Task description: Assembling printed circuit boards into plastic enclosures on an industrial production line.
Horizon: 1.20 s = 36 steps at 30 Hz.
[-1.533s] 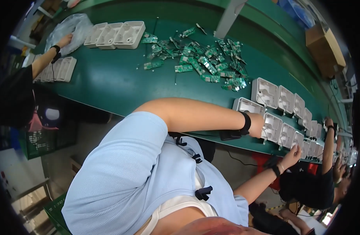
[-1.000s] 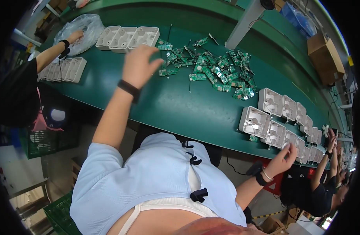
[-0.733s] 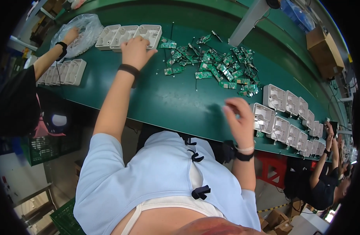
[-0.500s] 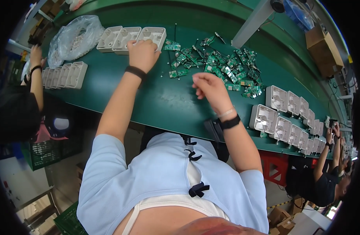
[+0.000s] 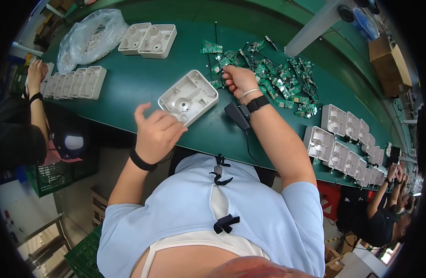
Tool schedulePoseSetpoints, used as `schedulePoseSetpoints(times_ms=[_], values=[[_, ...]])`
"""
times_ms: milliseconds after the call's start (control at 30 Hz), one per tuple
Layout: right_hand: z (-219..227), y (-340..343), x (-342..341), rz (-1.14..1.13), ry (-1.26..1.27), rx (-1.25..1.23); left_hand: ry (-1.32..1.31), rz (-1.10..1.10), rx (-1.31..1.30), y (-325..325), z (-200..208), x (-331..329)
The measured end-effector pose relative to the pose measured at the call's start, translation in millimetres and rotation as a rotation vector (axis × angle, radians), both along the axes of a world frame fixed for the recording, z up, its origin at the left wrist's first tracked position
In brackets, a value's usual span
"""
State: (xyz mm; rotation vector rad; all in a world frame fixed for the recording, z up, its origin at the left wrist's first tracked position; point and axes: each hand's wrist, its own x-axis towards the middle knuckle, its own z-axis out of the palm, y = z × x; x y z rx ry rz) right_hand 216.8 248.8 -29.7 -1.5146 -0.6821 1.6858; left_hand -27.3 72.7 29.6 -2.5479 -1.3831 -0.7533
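A white plastic housing (image 5: 194, 92), its hollow side up, lies tilted on the green table in front of me. At its near left edge is my left hand (image 5: 158, 132), fingers apart and not wrapped round it. My right hand (image 5: 240, 82) is at the near left side of a pile of green circuit boards (image 5: 280, 78). Its thumb and forefinger are pinched at the edge of a circuit board (image 5: 217, 68); the other fingers are curled in. A black device with a cable (image 5: 238, 116) is beside my right wrist.
Two white housings (image 5: 157, 41) stand at the back left beside a clear plastic bag (image 5: 92, 39) of small parts. More housings are lined up at the left (image 5: 90, 82) and in two rows at the right (image 5: 320, 142). A grey post (image 5: 310, 28) rises behind the boards. Other people work at both sides.
One housing has come from the back left group to the table in front of me. My left hand has drawn back toward me and opened; my right hand has moved forward to the boards.
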Motion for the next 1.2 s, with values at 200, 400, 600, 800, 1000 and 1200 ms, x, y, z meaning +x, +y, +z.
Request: schedulePoseSetpoints(times_ms=[200,400,600,800,1000,1200], values=[[16.7,-27.3,22.1,-0.044,0.29,-0.061,-0.029,-0.113,-0.058,-10.2,-18.8,5.5],[21.8,-73.0,92.2,0.027,1.135,-0.176,-0.031,-0.222,-0.065,-9.5,-31.2,19.9],[27.7,-125.7,119.3,0.01,1.137,-0.195,-0.032,-0.249,-0.105,-7.6,-44.9,26.0],[52.8,-128.1,135.0,0.055,1.029,0.129,-0.366,-0.027,-0.386,-6.2,-38.9,32.4],[63.6,-107.4,140.5,-0.003,0.599,0.589,-0.362,0.054,-0.472,5.0,-44.2,36.6],[80.7,-116.5,120.6,-0.096,0.273,0.773,-0.463,-0.021,-0.563,9.1,-47.3,29.8]])
